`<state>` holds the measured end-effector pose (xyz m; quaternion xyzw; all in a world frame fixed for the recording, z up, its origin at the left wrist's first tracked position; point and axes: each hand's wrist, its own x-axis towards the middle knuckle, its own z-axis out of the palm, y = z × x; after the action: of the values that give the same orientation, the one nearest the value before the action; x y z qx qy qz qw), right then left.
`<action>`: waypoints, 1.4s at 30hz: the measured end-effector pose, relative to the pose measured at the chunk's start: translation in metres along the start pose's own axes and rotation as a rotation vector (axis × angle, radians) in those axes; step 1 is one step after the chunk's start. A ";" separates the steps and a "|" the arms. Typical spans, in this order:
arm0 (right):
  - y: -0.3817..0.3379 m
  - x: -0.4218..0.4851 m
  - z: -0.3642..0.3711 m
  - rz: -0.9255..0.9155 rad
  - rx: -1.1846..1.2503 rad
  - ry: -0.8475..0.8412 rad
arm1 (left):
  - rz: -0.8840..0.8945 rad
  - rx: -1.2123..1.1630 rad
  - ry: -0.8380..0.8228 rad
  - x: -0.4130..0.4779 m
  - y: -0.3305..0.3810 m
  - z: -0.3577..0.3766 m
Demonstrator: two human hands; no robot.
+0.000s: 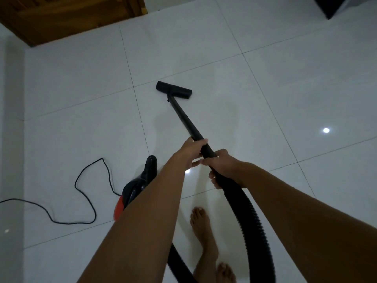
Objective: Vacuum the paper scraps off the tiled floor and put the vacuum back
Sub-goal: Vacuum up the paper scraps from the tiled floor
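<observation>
Both bare forearms reached forward from the bottom of the view, and 2 bare feet (pixel 204 231) stood on the floor between them. Left hand (pixel 190 153) wrapped its fingers (pixel 201 142) closed around the black vacuum wand (pixel 184 119), higher up the tube. Right hand (pixel 221 167) sat just behind it, fingers closed around the point where the wand met the ribbed black hose (pixel 246 213). From there the hose curved down past the right forearm and looped back along the bottom edge behind the left arm.

The wand ran away from the hands, up and to the left, to a flat black floor nozzle (pixel 173 89) resting on the white tiled floor (pixel 265 88), just right of a grout line. No paper scraps could be made out on the tiles around the nozzle.

The vacuum body (pixel 135 186), black with a red-orange panel, sat on the floor to the left of the left forearm, which hid part of it. Its black power cord (pixel 85 186) lay in loose loops across the tiles and ran off the left edge. A wooden door (pixel 71 15) closed off the upper left corner, and a dark object (pixel 326 5) sat in the upper right corner, too cropped to identify. 2 bright spots of ceiling light reflected in the glossy tiles.
</observation>
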<state>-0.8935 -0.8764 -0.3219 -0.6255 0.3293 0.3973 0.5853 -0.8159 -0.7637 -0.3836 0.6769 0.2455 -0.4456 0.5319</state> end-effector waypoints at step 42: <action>0.131 -0.125 0.113 -0.176 0.481 0.110 | 0.228 0.662 -0.271 -0.196 -0.186 -0.091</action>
<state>-1.0791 -0.7838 -0.2729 -0.5153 0.3898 0.2204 0.7307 -1.0296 -0.5924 -0.3047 0.7702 -0.0612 -0.5242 0.3582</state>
